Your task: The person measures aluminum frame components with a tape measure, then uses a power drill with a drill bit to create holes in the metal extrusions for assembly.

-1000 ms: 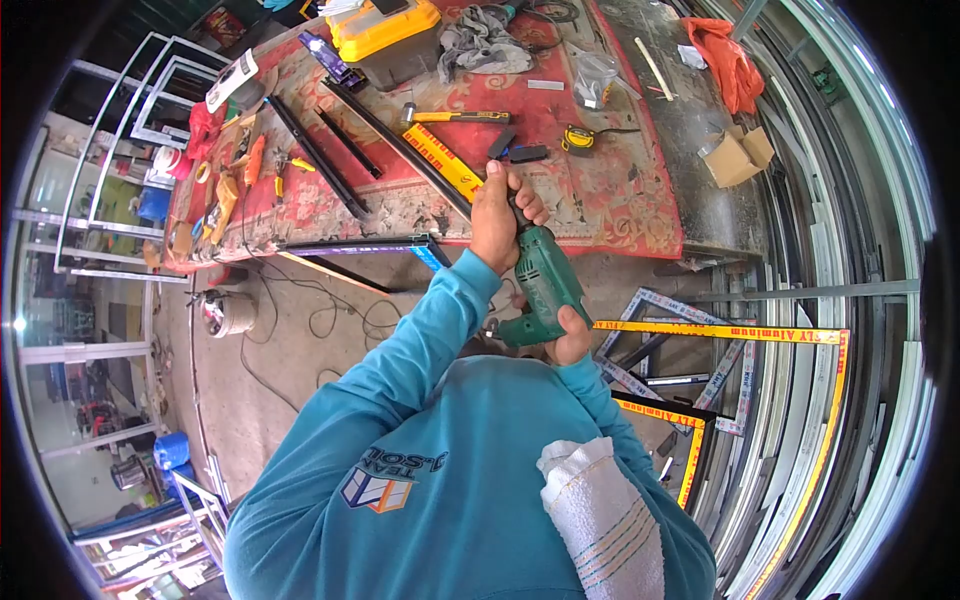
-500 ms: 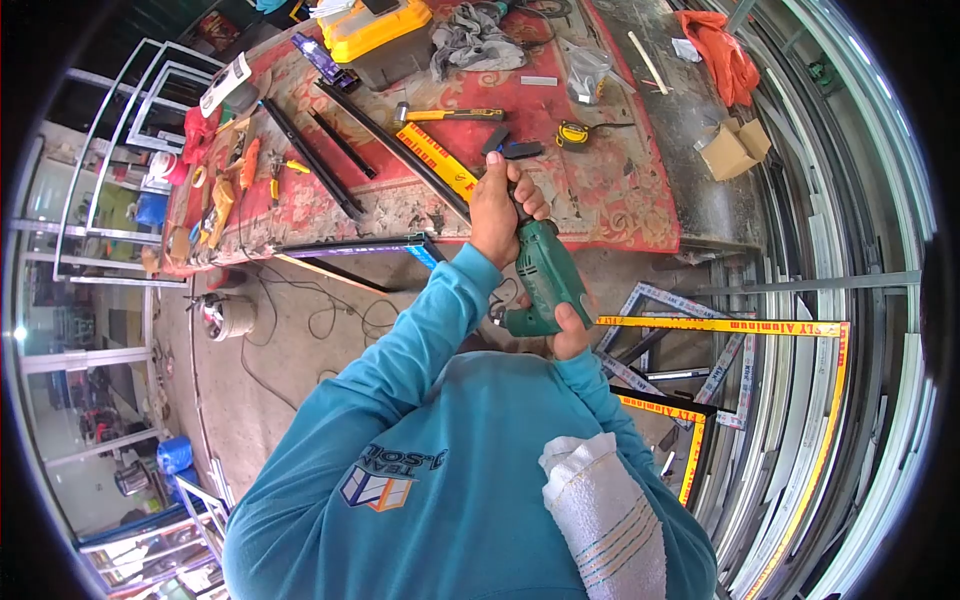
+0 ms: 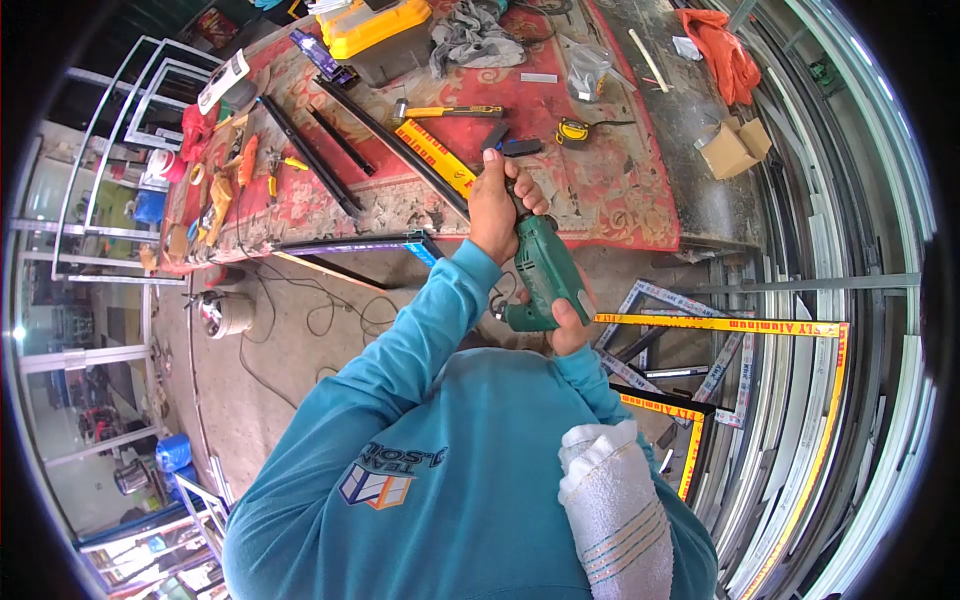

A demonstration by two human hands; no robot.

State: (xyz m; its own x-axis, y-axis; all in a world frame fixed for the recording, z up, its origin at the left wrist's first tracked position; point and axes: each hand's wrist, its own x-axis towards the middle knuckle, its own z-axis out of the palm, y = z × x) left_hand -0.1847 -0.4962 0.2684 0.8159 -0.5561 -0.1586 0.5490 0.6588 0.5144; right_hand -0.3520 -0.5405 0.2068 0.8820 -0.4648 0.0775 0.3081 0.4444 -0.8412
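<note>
We've L hand (image 3: 492, 215) closed round drill (image 3: 545, 262) nose, R hand (image 3: 570, 330) gripping its rear, drill at table (image 3: 715, 215)'s near edge. Prob. nose-end adj.; next move needs steady R hold.

L hand (image 3: 497, 212) fwd, fingers (image 3: 528, 190) curled; R hand (image 3: 571, 328) nr torso (image 3: 480, 480).

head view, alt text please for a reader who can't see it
A person's left hand wraps the front of a green power drill while the right hand holds its rear, close to a table covered in red patterned cloth. On the cloth lie a hammer, a tape measure, black bars and a yellow-lidded toolbox.
</note>
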